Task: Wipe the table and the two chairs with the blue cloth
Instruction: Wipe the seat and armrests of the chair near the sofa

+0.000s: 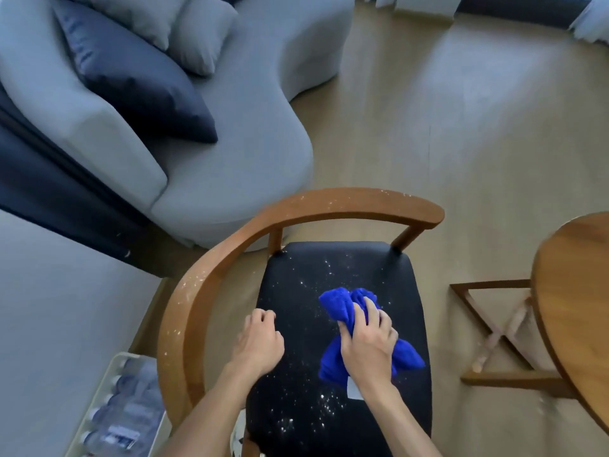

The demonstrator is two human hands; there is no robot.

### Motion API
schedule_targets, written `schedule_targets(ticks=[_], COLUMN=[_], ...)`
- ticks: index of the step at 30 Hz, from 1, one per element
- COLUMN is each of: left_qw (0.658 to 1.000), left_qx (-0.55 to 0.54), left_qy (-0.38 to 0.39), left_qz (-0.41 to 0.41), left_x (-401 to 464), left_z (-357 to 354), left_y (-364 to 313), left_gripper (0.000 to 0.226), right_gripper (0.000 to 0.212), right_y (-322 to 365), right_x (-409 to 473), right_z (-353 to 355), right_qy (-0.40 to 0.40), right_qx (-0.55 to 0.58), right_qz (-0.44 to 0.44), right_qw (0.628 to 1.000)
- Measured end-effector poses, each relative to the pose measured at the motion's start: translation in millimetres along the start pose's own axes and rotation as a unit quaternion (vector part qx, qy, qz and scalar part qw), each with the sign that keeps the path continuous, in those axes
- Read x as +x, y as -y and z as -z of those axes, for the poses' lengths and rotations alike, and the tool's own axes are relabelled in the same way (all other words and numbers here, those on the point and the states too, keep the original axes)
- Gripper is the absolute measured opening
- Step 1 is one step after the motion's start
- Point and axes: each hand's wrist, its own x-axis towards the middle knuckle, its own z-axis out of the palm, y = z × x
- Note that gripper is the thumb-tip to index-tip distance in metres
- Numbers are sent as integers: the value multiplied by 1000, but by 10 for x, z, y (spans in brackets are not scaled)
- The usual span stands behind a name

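Note:
A wooden chair (211, 285) with a curved backrest and a black seat stands below me. White crumbs speckle the seat and the wooden rail. My right hand (367, 344) grips the bunched blue cloth (339, 303) and presses it on the right half of the seat. My left hand (260, 338) hovers over or rests on the seat's left edge, fingers curled, holding nothing. The round wooden table (573, 298) shows at the right edge of the view.
A grey sofa (230, 159) with a dark cushion (131, 80) and grey cushions lies beyond the chair. The table's wooden cross base (494, 328) stands on the floor at right. A pack of water bottles (122, 410) sits at lower left. Wooden floor stretches behind.

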Motion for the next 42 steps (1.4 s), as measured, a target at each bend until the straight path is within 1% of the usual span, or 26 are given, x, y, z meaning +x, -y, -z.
schedule_targets(ticks=[3,5,7,10,12,14,16,19,20,21,23,25,26,28,29,30,31,32,33,35,36,37,38,39,41,42], left_qw=[1000,999,998,993,987,978,976,972,975,980,987,989,990,989,988,986,984,981,980,982,982,982,983,985,988,987], left_qx=[23,32,37,45,30,19,31,71,82,91,81,64,62,62,57,52,42,35,32,22,19,18,18,17,18,23], left_qy=[2,-15,-57,-108,-148,-194,-202,-191,-172,-143,-94,-78,-77,-81,-89,-99,-110,-121,-129,-130,-134,-136,-130,-120,-108,-114], left_qz=[-8,-8,-16,-33,-50,-72,-79,-114,-113,-107,-103,-105,-105,-107,-112,-122,-134,-144,-146,-134,-128,-128,-130,-124,-107,-111], left_x=[375,597,810,1076,1189,1307,1384,1436,1440,1445,1462,1460,1452,1458,1471,1488,1516,1551,1568,1598,1589,1573,1562,1548,1514,1510], left_z=[-87,-179,-292,-494,-625,-732,-809,-850,-859,-878,-923,-967,-988,-1043,-1079,-1103,-1134,-1168,-1195,-1202,-1194,-1186,-1164,-1145,-1114,-1106], left_y=[130,197,240,315,387,464,530,508,466,428,386,354,349,360,379,410,452,495,532,573,576,564,542,516,486,477], left_gripper=[47,48,48,47,45,42,44,54,57,59,62,68,71,74,75,76,75,72,68,65,68,71,73,74,74,74], right_gripper=[45,48,58,75,72,59,49,49,51,52,48,46,46,46,46,45,44,43,42,41,42,44,44,44,41,40], right_y=[125,208,299,458,542,540,420,-119,-386,-644,-1013,-1170,-1120,-745,-440,-83,293,639,874,868,668,380,45,-298,-899,-1092], right_x=[155,304,471,619,609,613,624,602,655,706,761,875,961,1221,1361,1477,1563,1577,1541,1574,1617,1666,1719,1781,1809,1758], right_z=[-219,-407,-703,-1329,-1653,-1796,-1815,-1737,-1692,-1636,-1496,-1436,-1453,-1529,-1584,-1650,-1726,-1801,-1864,-1885,-1851,-1794,-1723,-1639,-1483,-1412], right_qy=[-16,-23,3,52,45,-8,-51,-59,-61,-64,-64,-81,-93,-119,-133,-146,-136,-100,-68,-39,-37,-33,-36,-52,-84,-82], right_qx=[-9,-6,-11,-41,-48,-39,-35,-49,-56,-67,-84,-84,-68,-2,20,27,27,29,32,29,23,9,-6,-12,-27,-34], right_qz=[-25,-42,-61,-48,-46,-51,0,134,150,143,53,-65,-130,-257,-267,-224,-138,-36,50,163,207,227,211,157,16,-40], right_qw=[1000,999,998,997,997,998,998,988,985,985,993,991,985,959,954,963,981,994,996,985,977,973,977,986,996,995])
